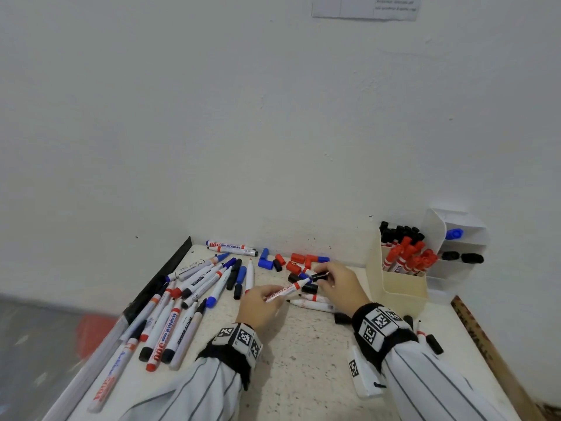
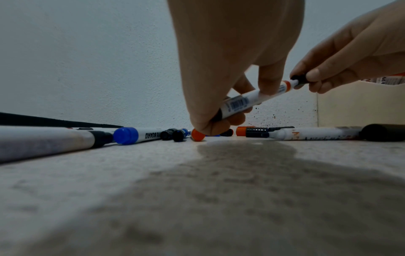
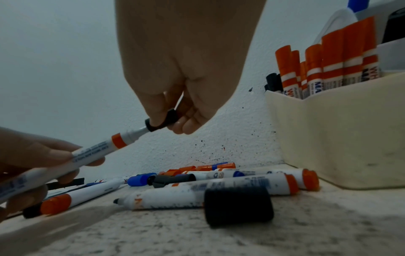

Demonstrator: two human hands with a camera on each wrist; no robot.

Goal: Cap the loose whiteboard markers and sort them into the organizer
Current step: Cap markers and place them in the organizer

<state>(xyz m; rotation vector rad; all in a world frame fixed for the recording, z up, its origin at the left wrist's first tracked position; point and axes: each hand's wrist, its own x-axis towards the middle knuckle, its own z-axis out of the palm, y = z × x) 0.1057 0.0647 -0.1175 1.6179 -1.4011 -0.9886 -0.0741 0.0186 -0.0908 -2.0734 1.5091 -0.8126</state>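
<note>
Whiteboard marker (image 1: 287,290), white barrel, red band: held above the table (image 1: 303,360) at centre, tip toward 2 o'clock. Left hand (image 1: 258,305) grips the barrel's rear. Right hand (image 1: 340,284) pinches a black cap (image 1: 319,276) at the tip; the nib's neck shows. Loose caps (image 1: 296,259) at 12 o'clock. Loose markers (image 1: 194,287) at 9 o'clock. Cream organizer (image 1: 400,287) with capped red markers (image 1: 406,256) at 2 o'clock.

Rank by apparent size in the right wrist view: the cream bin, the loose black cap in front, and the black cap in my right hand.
1. cream bin
2. loose black cap
3. black cap pinched by right hand

The two caps may match; nearness enlarges the loose one.
</note>
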